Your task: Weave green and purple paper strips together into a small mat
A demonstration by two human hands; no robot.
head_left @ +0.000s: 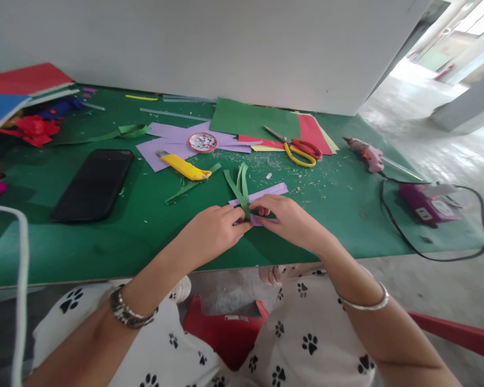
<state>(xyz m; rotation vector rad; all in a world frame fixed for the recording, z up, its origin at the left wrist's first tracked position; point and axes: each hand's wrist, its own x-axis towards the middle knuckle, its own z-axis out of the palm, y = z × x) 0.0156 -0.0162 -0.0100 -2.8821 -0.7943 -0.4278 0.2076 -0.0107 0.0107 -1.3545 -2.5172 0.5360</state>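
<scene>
Near the front edge of the table, my left hand (216,230) is closed with its fingertips pinching the lower end of folded green paper strips (244,188). The strips' loose ends point away from me. My right hand (292,217) faces it, fingers curled and thumb against a lilac paper strip (272,191), which passes under the green ones. Both sets of fingertips almost meet, and they partly hide where the strips cross. Just beyond lie a yellow utility knife (187,167) and a loose green strip (189,189).
Scissors (300,152) lie by green card (254,119) and red paper. A round dish of small bits (203,142) sits on lilac paper (161,131). A glue gun (369,154) and a corded purple power socket (429,203) are right; a black phone (93,185) is left.
</scene>
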